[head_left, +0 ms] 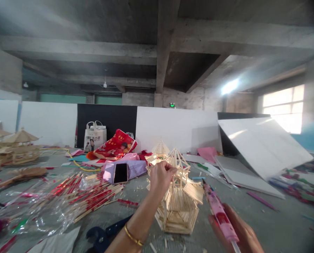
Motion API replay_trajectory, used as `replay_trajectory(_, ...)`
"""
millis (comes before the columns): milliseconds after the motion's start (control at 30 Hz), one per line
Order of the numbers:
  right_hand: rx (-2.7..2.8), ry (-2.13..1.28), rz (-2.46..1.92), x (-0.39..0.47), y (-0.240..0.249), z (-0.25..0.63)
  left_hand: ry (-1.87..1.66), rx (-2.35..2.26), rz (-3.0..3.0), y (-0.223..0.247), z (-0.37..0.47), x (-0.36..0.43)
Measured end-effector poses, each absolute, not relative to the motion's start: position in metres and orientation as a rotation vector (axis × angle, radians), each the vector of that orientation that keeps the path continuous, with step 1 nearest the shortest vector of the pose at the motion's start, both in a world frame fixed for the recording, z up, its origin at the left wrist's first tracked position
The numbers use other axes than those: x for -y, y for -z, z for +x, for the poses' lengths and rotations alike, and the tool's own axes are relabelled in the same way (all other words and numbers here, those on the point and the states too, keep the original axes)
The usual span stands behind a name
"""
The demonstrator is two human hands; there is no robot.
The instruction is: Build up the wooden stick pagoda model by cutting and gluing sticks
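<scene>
A small pavilion-like model [176, 211] built of thin wooden sticks stands on the grey table in front of me. Over its upper part is my left hand [162, 175], fingertips pinched together by the roof sticks; whatever they hold is too small to make out. My right hand [238, 230] is wrapped round a pink, patterned glue gun [221, 216], right of the model. The tool's dark tip points up and left, near the model's right side but apart from it.
Red-and-natural sticks [93, 196] and clear plastic wrappers [51, 214] lie at left. A phone [120, 173] leans on a purple bundle. Dark blue cutters [101, 235] lie beside my left forearm. White boards [262, 147] lean at right. Finished-looking stick models [22, 147] stand far left.
</scene>
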State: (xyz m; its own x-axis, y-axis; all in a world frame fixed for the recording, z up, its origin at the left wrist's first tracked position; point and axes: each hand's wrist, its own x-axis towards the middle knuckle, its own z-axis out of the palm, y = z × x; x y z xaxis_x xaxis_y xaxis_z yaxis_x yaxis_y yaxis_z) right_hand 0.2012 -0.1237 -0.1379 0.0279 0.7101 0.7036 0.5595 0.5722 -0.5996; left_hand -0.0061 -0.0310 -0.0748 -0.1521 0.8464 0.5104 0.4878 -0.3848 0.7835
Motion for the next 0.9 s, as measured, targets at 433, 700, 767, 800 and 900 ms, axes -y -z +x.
replay_trajectory(433,1.784,-0.023,-1.128,0.091,0.136,0.137,-1.557,-1.552,1.815,0.071,-0.006,0.037)
replay_trajectory(700,1.808,0.134,-1.141,0.085,0.124,0.124,-1.519,-1.579,1.813,0.071,-0.006,0.037)
replay_trajectory(767,1.802,0.147,-1.13,0.084,0.124,0.122,-1.514,-1.587,1.837,0.072,-0.007,0.036)
replay_trajectory(800,1.805,0.151,-1.122,0.083,0.124,0.121,-1.511,-1.588,1.848,0.072,-0.007,0.035)
replay_trajectory(900,1.828,0.158,-1.105,0.08,0.124,0.116,-1.52,-1.604,1.861,0.072,-0.007,0.034)
